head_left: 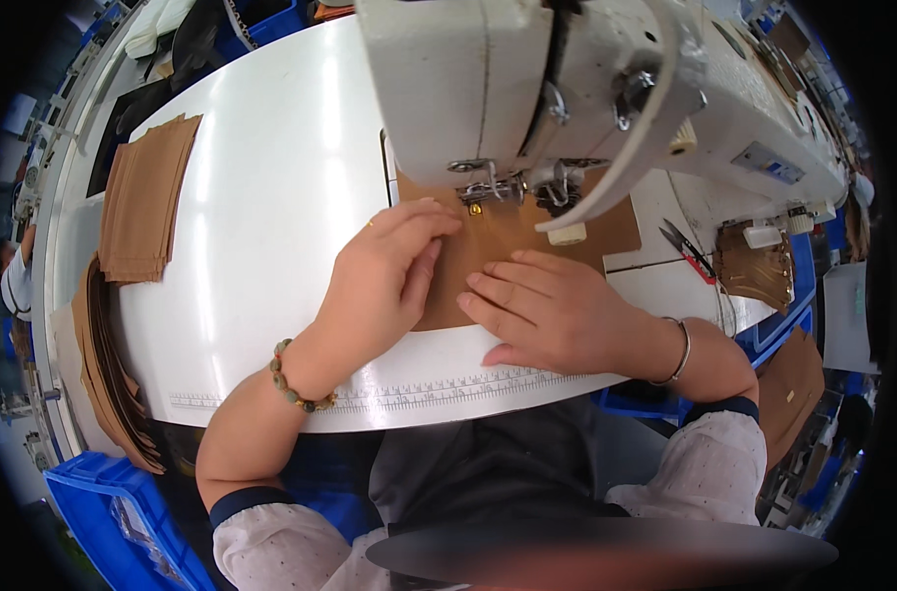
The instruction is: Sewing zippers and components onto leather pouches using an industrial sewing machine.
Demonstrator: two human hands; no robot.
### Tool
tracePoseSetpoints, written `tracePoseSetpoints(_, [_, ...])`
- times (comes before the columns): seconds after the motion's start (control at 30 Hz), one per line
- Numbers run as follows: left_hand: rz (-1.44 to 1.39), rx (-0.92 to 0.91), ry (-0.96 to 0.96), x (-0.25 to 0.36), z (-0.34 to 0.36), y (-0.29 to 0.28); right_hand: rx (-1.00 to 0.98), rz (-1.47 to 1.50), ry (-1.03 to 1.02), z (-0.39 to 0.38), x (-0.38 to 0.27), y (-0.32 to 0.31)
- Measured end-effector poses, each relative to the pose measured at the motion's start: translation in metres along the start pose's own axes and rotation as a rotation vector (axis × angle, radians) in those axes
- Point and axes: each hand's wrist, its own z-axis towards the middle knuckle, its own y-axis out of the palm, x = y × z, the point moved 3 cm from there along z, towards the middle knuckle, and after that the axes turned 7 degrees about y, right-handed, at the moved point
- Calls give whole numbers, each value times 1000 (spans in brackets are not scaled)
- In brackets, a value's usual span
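A flat brown leather-like panel [527, 236] lies on the white sewing table [252, 197], under the needle and presser foot area [476, 204] of a white sewing machine [458, 79]. My left hand [384, 271] is at the panel's left edge, its fingers bent and close to the thumb, gripping it near the presser foot. Part of that edge is hidden under the hand. On the panel's near right part rests my right hand [557, 310], palm down with fingers stretched out and the thumb apart. Whether the needle is in the panel is too small to tell.
Stacked brown panels [148, 202] lie at the left, with more brown pieces [109, 364] hanging below them. Red-handled thread snips [690, 251] lie right of the machine beside small brown pieces [754, 266]. A printed ruler [399, 394] runs along the front edge. A blue bin [124, 522] stands lower left.
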Motion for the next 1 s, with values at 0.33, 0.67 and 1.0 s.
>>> tracePoseSetpoints(0.33, [-277,84,-305,-17,-1,-31,258,-247,115,0,12,-10])
tracePoseSetpoints(0.67, [670,1,381,4,-2,9,376,117,399,2,30,-21])
tracePoseSetpoints(1.0, [603,57,432,-1,4,20,348,147,381,-2,36,-18])
